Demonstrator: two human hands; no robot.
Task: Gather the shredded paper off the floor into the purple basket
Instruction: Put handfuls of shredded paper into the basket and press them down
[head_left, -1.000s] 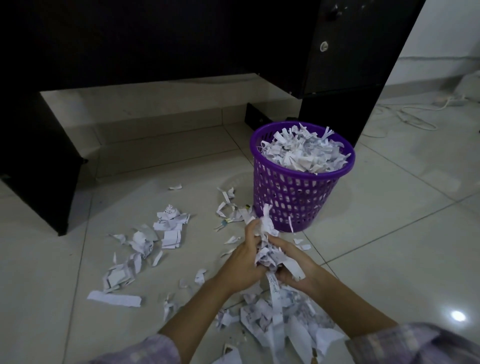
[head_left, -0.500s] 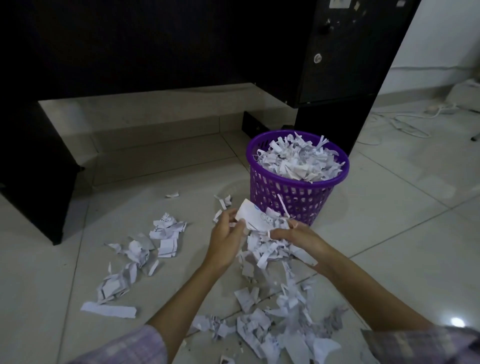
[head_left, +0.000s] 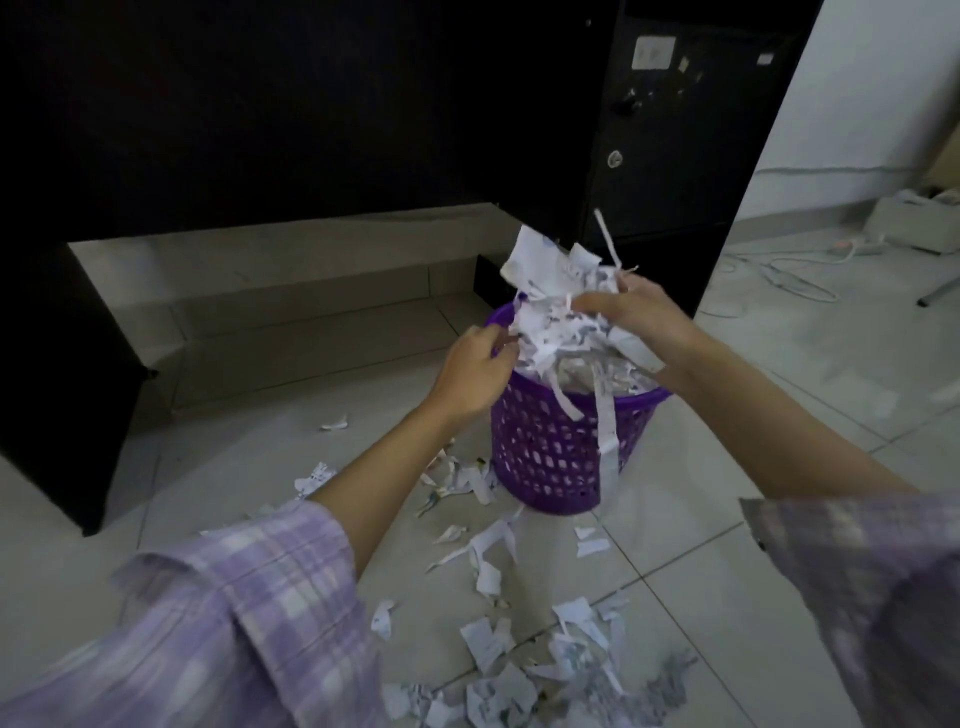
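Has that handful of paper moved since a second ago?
Yes. The paper bundle rose from near the floor in front of the purple basket to just above its rim.

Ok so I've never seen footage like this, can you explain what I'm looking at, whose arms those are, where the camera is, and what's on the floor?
There is no machine here. A camera worn on a person's head looks forward and down, so the two arms in checked purple sleeves are the wearer's own. The left hand and the right hand hold a bundle of shredded paper between them, right over the purple basket, which is already heaped full. A few strips hang over its rim. More scraps lie scattered on the tiled floor in front of the basket. Behind it stands a dark desk, and white cables trail across the floor at the right.
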